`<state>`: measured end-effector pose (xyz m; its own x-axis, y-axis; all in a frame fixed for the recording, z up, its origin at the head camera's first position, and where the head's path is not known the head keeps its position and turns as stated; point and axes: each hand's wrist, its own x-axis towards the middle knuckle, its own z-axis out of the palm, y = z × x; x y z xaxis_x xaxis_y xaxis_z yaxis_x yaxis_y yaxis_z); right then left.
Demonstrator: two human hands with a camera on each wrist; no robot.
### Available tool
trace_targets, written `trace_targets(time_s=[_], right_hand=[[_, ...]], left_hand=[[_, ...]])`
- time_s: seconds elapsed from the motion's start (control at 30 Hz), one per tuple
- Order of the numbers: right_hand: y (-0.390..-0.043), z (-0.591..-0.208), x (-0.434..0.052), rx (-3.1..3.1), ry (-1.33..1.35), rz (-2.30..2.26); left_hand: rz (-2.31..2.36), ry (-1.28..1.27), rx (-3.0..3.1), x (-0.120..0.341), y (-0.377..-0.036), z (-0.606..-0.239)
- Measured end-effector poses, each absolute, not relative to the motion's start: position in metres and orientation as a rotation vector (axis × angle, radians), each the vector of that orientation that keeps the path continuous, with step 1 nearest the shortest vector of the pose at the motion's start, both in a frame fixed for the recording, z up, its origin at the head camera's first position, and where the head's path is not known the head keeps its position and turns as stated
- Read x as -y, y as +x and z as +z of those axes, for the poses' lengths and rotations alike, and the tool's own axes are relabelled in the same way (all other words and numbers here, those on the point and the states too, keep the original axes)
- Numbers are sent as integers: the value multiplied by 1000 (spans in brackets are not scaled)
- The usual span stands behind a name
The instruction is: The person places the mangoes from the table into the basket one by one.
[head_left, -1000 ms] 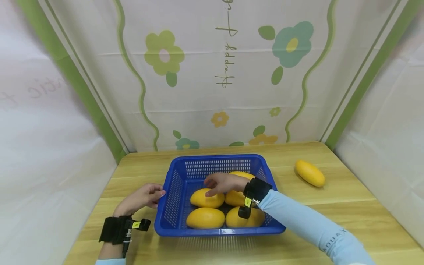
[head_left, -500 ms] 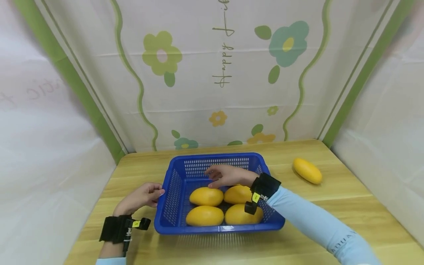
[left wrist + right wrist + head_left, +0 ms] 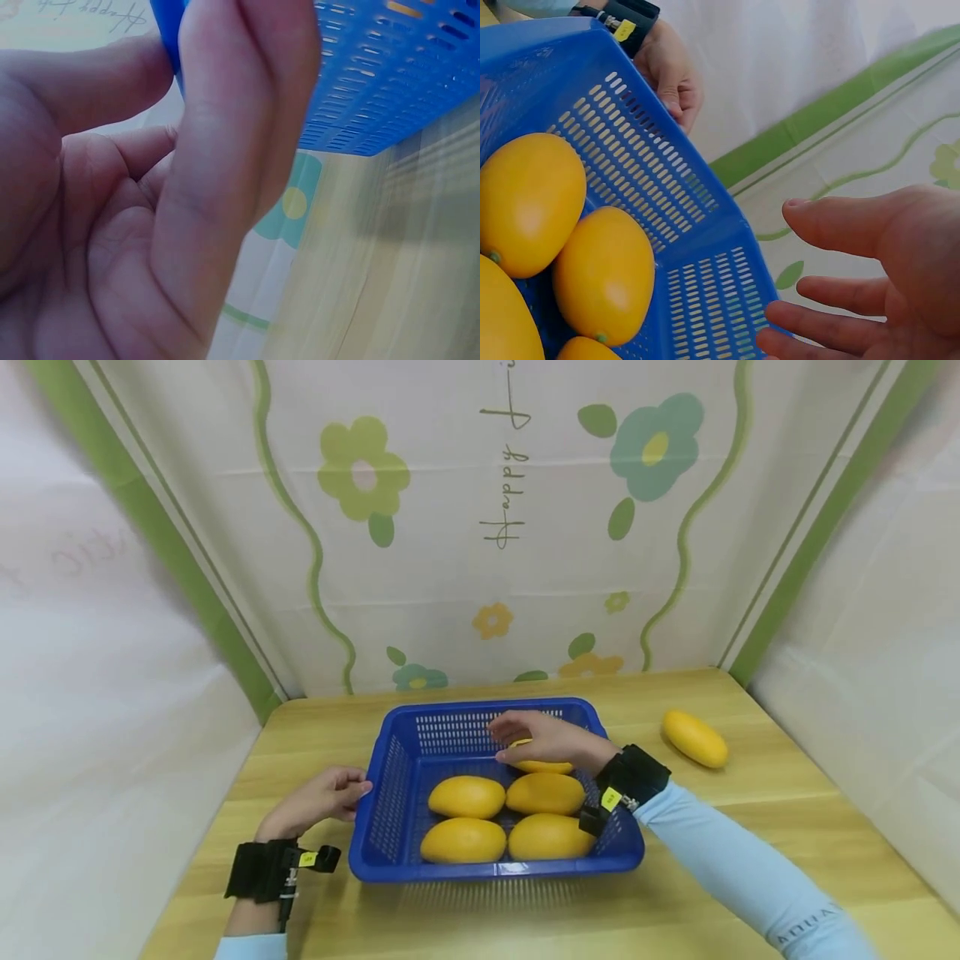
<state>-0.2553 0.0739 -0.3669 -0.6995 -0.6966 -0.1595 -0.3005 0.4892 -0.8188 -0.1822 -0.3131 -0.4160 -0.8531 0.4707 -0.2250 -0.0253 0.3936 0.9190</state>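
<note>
A blue perforated plastic basket [image 3: 495, 870] holds several yellow mangoes, set in two rows with another behind them. My left hand [image 3: 318, 800] pinches the basket's left rim between thumb and fingers; the left wrist view shows the blue rim [image 3: 169, 34] at the thumb tip. Over the back right of the basket is my right hand [image 3: 551, 739], fingers apart and holding nothing. It partly hides the rear mango [image 3: 543, 767]. In the right wrist view, the thumb and spread fingers of the right hand [image 3: 900, 262] appear beside the basket wall [image 3: 641, 154], with mangoes [image 3: 604, 274] inside.
One more mango [image 3: 695, 739] lies on the wooden table [image 3: 765, 793] to the right of the basket. A flower-printed cloth [image 3: 442, 560] hangs behind the table, with white cloth at both sides. The basket's left part shows bare floor beside the mangoes.
My right hand has lifted from the middle left mango and moved right and back, over the rear mango. The left hand stays at the rim, and the mangoes keep their places.
</note>
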Motion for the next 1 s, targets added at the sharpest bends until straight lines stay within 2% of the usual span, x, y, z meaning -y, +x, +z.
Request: trace_targets(time_s=[1.0], right_hand=[[-265,-359,-153,-2348,-782,-1227]], left_hand=[[1442,360,-2207,313,-187,-416]])
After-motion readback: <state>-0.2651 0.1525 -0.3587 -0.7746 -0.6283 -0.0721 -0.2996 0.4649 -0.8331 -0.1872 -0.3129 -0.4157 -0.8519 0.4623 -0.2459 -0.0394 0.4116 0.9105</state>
